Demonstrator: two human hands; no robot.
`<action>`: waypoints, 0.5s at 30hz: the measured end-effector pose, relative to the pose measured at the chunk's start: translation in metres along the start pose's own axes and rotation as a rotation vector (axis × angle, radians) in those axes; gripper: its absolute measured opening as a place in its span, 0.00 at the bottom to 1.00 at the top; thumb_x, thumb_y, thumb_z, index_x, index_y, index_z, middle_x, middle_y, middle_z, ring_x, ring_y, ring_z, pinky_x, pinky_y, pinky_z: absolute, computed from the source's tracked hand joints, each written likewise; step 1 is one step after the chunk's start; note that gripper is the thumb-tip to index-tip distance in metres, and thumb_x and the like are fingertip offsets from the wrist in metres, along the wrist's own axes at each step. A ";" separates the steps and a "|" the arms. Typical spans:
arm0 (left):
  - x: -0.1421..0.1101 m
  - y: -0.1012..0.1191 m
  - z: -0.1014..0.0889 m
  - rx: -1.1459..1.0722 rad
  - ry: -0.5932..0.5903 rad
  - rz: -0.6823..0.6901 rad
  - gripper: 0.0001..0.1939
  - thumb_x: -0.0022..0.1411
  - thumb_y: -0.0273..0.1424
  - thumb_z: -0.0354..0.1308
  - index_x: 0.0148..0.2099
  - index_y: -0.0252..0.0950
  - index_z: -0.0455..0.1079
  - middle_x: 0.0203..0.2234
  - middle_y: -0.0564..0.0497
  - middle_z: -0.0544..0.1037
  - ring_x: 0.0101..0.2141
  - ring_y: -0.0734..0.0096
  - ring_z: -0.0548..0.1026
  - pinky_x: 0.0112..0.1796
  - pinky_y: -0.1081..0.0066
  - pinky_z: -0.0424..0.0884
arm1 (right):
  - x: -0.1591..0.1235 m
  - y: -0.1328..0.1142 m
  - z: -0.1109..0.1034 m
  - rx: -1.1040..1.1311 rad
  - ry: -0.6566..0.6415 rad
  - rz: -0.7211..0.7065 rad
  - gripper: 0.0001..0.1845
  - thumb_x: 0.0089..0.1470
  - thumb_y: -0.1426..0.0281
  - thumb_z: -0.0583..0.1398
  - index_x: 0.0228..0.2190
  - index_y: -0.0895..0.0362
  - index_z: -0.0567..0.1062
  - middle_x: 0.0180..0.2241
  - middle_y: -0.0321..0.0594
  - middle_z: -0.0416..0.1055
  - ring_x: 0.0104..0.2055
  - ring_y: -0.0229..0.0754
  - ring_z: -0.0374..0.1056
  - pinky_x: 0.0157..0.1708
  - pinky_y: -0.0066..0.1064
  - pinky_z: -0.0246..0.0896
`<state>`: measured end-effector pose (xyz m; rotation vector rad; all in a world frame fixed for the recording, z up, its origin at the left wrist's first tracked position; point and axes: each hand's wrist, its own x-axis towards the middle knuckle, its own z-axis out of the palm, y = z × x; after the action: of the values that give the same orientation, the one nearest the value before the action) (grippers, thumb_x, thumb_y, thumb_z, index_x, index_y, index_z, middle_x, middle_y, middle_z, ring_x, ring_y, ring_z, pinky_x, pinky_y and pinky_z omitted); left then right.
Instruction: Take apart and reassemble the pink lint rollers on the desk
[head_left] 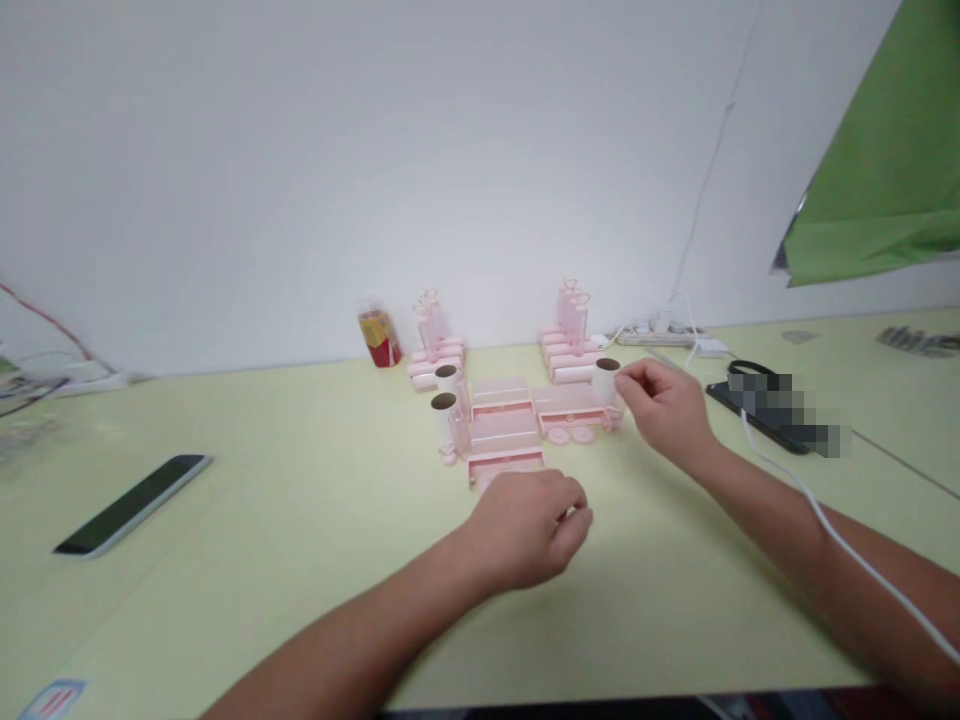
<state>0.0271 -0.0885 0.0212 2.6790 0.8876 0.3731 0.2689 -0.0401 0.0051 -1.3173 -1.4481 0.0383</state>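
Pink plastic organiser parts lie grouped at the middle of the pale yellow table. Two white tubes with dark tops stand at their left side. My right hand pinches a third white tube with a dark top at the right end of the group. My left hand hovers just in front of the parts, fingers curled with thumb and fingertips pressed together; what it holds, if anything, is too small to make out. More pink pieces and a second pink stack stand behind, near the wall.
A red and yellow jar stands by the wall. A black phone lies at the left. A power strip with white cables sits at the back right, a dark device beside it. Green cloth hangs at the upper right.
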 end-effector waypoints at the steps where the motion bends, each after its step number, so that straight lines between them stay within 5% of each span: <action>1: 0.000 -0.003 0.008 0.009 -0.036 0.002 0.13 0.65 0.39 0.50 0.36 0.41 0.72 0.31 0.45 0.78 0.29 0.66 0.73 0.29 0.65 0.64 | -0.011 0.000 0.003 0.016 -0.051 -0.002 0.09 0.55 0.67 0.58 0.26 0.56 0.74 0.21 0.33 0.67 0.23 0.37 0.60 0.25 0.29 0.54; 7: -0.007 -0.023 0.018 0.007 -0.129 0.027 0.11 0.63 0.38 0.52 0.36 0.40 0.73 0.29 0.48 0.79 0.28 0.67 0.73 0.28 0.68 0.62 | -0.056 -0.008 0.024 0.103 -0.591 -0.187 0.07 0.56 0.70 0.57 0.32 0.57 0.76 0.24 0.35 0.71 0.26 0.38 0.64 0.29 0.29 0.57; 10: -0.009 -0.027 0.006 0.036 -0.128 0.022 0.11 0.63 0.37 0.51 0.35 0.40 0.73 0.27 0.48 0.78 0.28 0.66 0.73 0.28 0.68 0.62 | -0.061 -0.015 0.030 0.143 -0.716 -0.210 0.08 0.57 0.70 0.57 0.34 0.56 0.77 0.23 0.34 0.70 0.26 0.38 0.64 0.29 0.29 0.56; 15: -0.009 -0.043 -0.009 0.075 0.026 -0.188 0.16 0.63 0.39 0.50 0.49 0.40 0.73 0.31 0.42 0.79 0.29 0.58 0.75 0.29 0.63 0.63 | -0.063 -0.018 0.029 0.176 -0.842 -0.208 0.09 0.57 0.72 0.56 0.35 0.56 0.77 0.23 0.34 0.69 0.25 0.38 0.64 0.28 0.30 0.57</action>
<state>-0.0056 -0.0596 0.0131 2.6338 1.1716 0.3383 0.2208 -0.0733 -0.0366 -1.0301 -2.2180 0.6310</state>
